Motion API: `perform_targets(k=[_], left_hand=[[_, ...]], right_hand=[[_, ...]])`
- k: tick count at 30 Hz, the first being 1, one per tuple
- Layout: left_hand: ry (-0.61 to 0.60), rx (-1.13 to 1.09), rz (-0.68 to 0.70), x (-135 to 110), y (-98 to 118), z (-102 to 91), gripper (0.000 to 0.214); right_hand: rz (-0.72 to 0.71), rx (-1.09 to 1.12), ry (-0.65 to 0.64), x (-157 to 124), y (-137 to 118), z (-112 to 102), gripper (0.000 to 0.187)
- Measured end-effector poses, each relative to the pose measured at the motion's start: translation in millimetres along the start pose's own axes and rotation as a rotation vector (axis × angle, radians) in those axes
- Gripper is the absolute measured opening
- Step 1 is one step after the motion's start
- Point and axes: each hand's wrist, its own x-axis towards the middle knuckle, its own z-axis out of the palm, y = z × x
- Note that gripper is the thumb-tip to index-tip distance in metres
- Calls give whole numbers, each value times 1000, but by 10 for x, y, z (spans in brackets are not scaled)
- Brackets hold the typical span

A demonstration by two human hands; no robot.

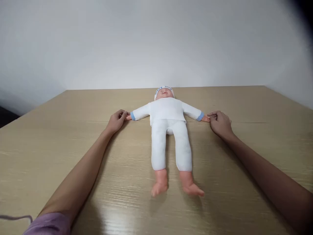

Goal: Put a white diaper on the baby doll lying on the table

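Note:
A baby doll (pixel 167 109) lies on its back in the middle of the table, its head toward the wall and its bare feet toward me. It wears a white top with blue cuffs, white trousers and a white cap with blue lettering. Both its arms are stretched out sideways. My left hand (pixel 117 120) pinches the doll's hand on the left side, fingers closed. On the right side, my right hand (pixel 220 123) has its fingers closed on the doll's other hand. The doll's legs lie slightly apart.
The wooden table (pixel 73 137) has a thin seam running across it near the doll's arms. A pale wall (pixel 156 42) rises behind its far edge. At the lower left lies a thin cord (pixel 16 217), close to my purple sleeve (pixel 49 224).

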Motion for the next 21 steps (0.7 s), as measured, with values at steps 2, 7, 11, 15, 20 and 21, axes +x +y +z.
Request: perform_targets(k=[2,7,11,15,20,21], left_hand=[[5,-13,2,7,-15,6,42],[62,-55,-22,-10,-59,8,44],[65,5,-40,-119,-37,-23,44],[87,52,-73,-267,10,-37,44],[111,89,-133,-338,49,-38,47],[113,91,-143,-337,54,-40,47]], right_hand=[[-3,11,-2,7,11,7,24],[12,35,22,4,-17,-11,24],[-32,45,42,-87,-85,-80,20],[-98,41,82,-307,-117,-164,16],[-143,34,174,-656,-97,-267,21],[-145,40,185,-710,-93,-283,22]])
